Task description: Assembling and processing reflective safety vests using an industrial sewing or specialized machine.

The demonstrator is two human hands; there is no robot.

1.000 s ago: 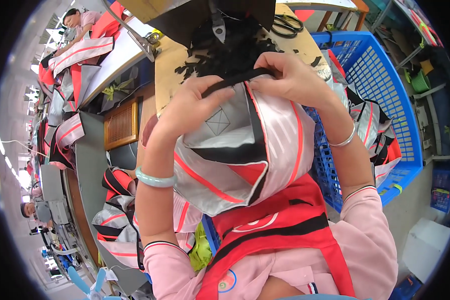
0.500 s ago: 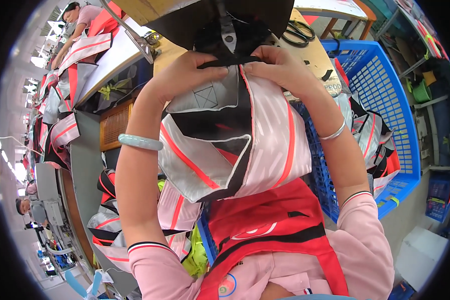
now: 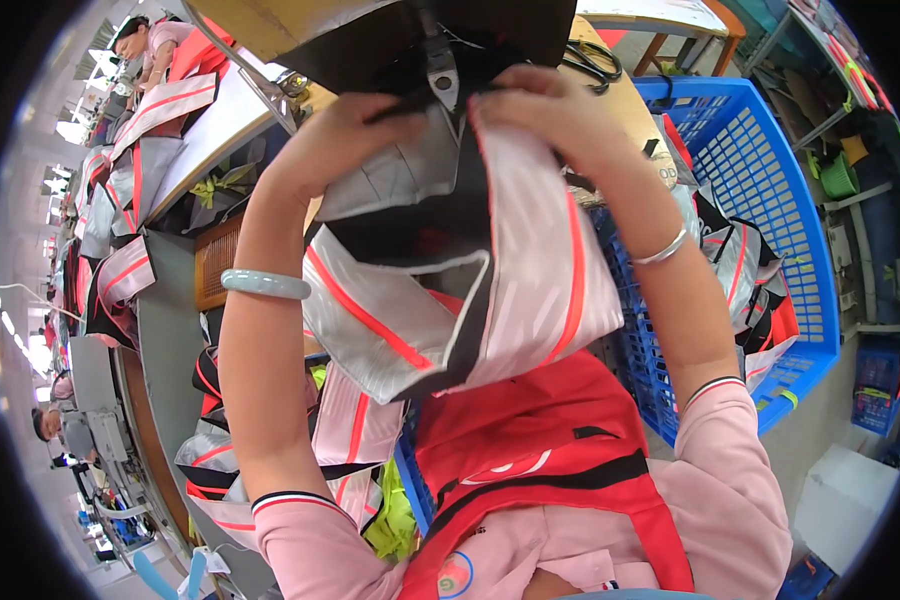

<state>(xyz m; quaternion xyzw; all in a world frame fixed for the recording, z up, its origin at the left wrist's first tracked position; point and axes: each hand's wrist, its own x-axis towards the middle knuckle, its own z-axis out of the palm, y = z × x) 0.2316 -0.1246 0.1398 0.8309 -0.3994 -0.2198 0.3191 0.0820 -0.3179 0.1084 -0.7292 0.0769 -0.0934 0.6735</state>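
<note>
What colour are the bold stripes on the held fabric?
The bold stripes are coral red, shown in the head view.

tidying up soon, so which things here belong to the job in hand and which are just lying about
Job, it seems:
- grey-and-red fabric piece, far edge held by left hand and right hand
- pointed metal part by that edge

Apparently just lying about:
- black scissors
- green container
- white box

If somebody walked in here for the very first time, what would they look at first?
Probably the big silvery fabric piece with bright red stripes, right in the middle, held at its top by the left hand and right hand. Just below it, the red apron stands out. On the right is a large blue basket with more striped fabric inside.
</note>
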